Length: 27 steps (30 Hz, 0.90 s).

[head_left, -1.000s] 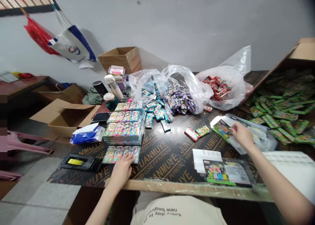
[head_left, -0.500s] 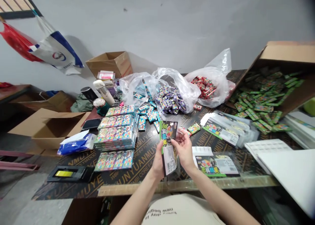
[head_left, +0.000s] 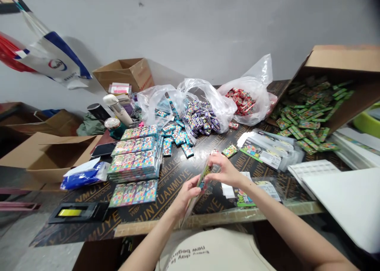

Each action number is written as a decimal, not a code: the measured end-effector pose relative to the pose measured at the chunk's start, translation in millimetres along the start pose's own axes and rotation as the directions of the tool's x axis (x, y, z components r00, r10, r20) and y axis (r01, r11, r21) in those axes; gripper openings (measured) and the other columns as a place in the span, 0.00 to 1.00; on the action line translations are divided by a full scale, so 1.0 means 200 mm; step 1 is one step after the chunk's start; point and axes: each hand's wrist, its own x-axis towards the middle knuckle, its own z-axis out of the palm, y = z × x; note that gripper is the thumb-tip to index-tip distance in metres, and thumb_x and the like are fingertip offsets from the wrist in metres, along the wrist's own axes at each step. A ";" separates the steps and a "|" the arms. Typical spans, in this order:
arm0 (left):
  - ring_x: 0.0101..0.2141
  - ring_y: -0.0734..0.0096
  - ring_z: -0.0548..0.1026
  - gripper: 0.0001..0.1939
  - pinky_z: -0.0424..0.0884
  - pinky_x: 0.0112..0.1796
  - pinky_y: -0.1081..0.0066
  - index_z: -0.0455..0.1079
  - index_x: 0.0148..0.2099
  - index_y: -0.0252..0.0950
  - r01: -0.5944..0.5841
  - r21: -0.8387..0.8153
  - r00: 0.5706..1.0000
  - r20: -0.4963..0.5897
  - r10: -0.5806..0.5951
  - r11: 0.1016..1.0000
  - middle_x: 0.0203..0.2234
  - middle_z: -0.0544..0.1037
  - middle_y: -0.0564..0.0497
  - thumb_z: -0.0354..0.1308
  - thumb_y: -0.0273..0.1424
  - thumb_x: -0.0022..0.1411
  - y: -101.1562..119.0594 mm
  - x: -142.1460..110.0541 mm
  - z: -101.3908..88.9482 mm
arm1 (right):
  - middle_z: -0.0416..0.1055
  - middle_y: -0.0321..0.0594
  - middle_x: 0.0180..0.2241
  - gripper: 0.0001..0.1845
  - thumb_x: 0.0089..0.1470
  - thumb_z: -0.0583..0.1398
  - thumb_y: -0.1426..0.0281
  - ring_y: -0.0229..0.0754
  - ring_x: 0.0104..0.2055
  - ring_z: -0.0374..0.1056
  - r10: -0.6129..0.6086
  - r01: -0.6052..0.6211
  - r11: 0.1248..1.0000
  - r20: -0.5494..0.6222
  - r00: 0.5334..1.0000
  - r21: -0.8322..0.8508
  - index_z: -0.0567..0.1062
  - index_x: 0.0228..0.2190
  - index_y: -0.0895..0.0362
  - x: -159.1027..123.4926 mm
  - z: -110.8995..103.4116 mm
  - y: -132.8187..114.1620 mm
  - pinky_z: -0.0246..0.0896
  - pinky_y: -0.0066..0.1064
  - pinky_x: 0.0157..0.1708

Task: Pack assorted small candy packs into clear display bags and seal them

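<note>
Gold lettering on the black desk (head_left: 170, 203) read "YUANMUYE" in repeats, with "PLYWOOD" in smaller capitals. The cream shirt (head_left: 219, 253) bore "Every day is" above "new begin", seen upside down. Print on the held packet (head_left: 203, 177) was illegible.

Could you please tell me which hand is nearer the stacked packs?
Left: the left hand is right of the stacked packs; the right hand is farther right, beyond it.

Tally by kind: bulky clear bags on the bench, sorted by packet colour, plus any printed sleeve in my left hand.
Blue-packet bag: 1
Purple-packet bag: 1
Red-packet bag: 1
Printed sleeve in left hand: 1
Total: 4
</note>
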 end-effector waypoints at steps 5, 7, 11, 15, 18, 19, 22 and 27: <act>0.42 0.59 0.70 0.27 0.61 0.45 0.67 0.69 0.49 0.32 -0.030 0.087 0.999 -0.012 0.032 0.996 0.41 0.75 0.46 0.62 0.37 0.45 0.03 -0.02 -0.01 | 0.69 0.39 0.33 0.23 0.40 0.65 0.59 0.43 0.38 0.60 -0.011 0.017 1.000 0.273 0.962 -0.018 0.72 0.38 0.56 -0.01 -0.02 -0.02 0.54 0.34 0.42; 0.40 0.60 0.71 0.23 0.62 0.44 0.67 0.70 0.47 0.32 0.013 0.075 0.999 -0.040 -0.010 0.997 0.38 0.76 0.46 0.60 0.37 0.49 0.01 -0.02 -0.01 | 0.69 0.39 0.38 0.34 0.37 0.67 0.59 0.44 0.40 0.61 0.011 -0.022 0.999 0.282 0.959 0.035 0.68 0.46 0.55 -0.01 -0.02 -0.01 0.55 0.34 0.43; 0.33 0.66 0.73 0.19 0.65 0.37 0.70 0.71 0.45 0.32 0.026 -0.009 0.994 -0.108 -0.027 1.000 0.33 0.77 0.47 0.58 0.36 0.52 -0.01 -0.02 -0.01 | 0.67 0.40 0.42 0.38 0.37 0.67 0.62 0.42 0.41 0.64 0.093 -0.109 0.973 0.085 0.992 0.203 0.63 0.51 0.53 0.00 0.03 0.03 0.56 0.35 0.45; 0.23 0.72 0.70 0.20 0.65 0.27 0.73 0.69 0.46 0.31 0.053 -0.047 0.977 -0.206 -0.061 0.998 0.26 0.76 0.49 0.57 0.38 0.53 0.01 -0.03 -0.04 | 0.64 0.42 0.48 0.43 0.37 0.67 0.61 0.45 0.49 0.61 0.349 -0.238 0.866 -0.191 0.918 0.440 0.58 0.54 0.51 -0.03 0.13 0.07 0.54 0.39 0.50; 0.23 0.72 0.69 0.18 0.64 0.27 0.73 0.70 0.41 0.31 0.029 0.055 0.972 -0.233 -0.015 0.998 0.24 0.75 0.51 0.54 0.40 0.54 0.02 -0.03 -0.06 | 0.70 0.42 0.41 0.26 0.45 0.61 0.57 0.44 0.44 0.65 0.372 -0.369 0.668 0.139 0.918 0.646 0.68 0.45 0.56 -0.06 0.21 0.07 0.60 0.37 0.44; 0.24 0.72 0.69 0.17 0.64 0.28 0.73 0.71 0.38 0.31 0.010 0.138 0.971 -0.237 0.023 0.990 0.23 0.74 0.52 0.54 0.40 0.55 0.03 -0.02 -0.06 | 0.71 0.41 0.38 0.22 0.47 0.60 0.57 0.44 0.41 0.67 0.347 -0.389 0.630 0.204 0.915 0.672 0.70 0.41 0.57 -0.07 0.23 0.07 0.61 0.37 0.42; 0.23 0.74 0.65 0.18 0.60 0.26 0.75 0.68 0.25 0.31 -0.045 0.452 0.945 -0.269 0.184 0.891 0.18 0.69 0.54 0.53 0.41 0.56 0.02 -0.01 -0.07 | 0.72 0.38 0.30 0.18 0.45 0.61 0.57 0.42 0.34 0.67 0.387 -0.358 0.661 0.110 0.916 0.660 0.73 0.33 0.59 -0.04 0.26 0.07 0.62 0.35 0.38; 0.19 0.77 0.61 0.21 0.57 0.22 0.76 0.63 0.20 0.32 -0.060 0.523 0.899 -0.342 0.274 0.850 0.15 0.65 0.55 0.52 0.43 0.56 0.03 0.04 -0.12 | 0.70 0.35 0.26 0.18 0.46 0.60 0.56 0.39 0.29 0.66 0.439 -0.370 0.664 0.062 0.897 0.650 0.72 0.30 0.59 -0.03 0.26 0.06 0.64 0.31 0.32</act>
